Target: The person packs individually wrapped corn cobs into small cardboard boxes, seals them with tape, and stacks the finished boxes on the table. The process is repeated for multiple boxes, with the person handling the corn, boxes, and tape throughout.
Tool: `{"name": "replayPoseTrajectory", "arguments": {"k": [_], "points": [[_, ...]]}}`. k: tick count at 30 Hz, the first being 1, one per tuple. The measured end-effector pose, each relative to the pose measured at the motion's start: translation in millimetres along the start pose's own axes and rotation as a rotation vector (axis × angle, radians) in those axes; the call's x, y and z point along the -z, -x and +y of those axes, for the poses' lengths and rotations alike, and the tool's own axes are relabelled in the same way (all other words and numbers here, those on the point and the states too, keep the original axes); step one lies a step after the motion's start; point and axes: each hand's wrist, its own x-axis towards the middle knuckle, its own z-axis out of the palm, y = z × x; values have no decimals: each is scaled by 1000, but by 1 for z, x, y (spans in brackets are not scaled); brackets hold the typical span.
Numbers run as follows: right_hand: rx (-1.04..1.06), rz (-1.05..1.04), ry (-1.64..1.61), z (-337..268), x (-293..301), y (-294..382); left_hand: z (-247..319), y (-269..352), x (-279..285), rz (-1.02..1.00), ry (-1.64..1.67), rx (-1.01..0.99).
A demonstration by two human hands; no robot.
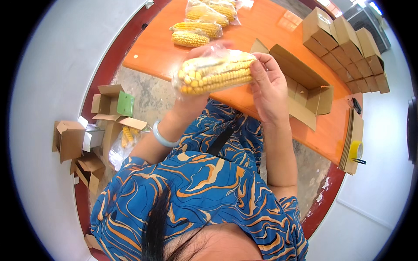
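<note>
A corn cob in a clear plastic bag point(217, 74) is held up in front of me, over the near edge of the orange table point(156, 62). My left hand point(196, 52) supports it from behind and below, mostly hidden by the cob. At the cob's right end, my right hand point(269, 83) pinches the bag between thumb and fingers. More bagged corn cobs point(191, 38) lie farther back on the table. To the right of my hands, a long cardboard box point(298, 88) stands with its flaps open.
Several closed cardboard boxes point(346, 49) are stacked at the back right. Flattened cardboard point(351, 130) lies at the right edge, with a yellow tape roll point(356, 150) on it. Open cartons point(68, 140) sit on the floor at left, near corn in plastic point(127, 137).
</note>
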Motion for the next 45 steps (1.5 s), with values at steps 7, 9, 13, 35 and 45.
{"name": "replayPoseTrajectory", "arguments": {"k": [7, 9, 13, 35, 45], "points": [[116, -123, 213, -36, 19, -3, 23, -14, 23, -85, 619, 753], [137, -161, 299, -44, 15, -2, 25, -14, 26, -258, 678, 848], [274, -241, 539, -44, 20, -2, 39, -23, 19, -583, 118, 640], [630, -75, 1255, -67, -17, 37, 23, -1, -54, -319, -195, 88], [824, -72, 1617, -128, 45, 6, 10, -31, -56, -409, -607, -235]]}}
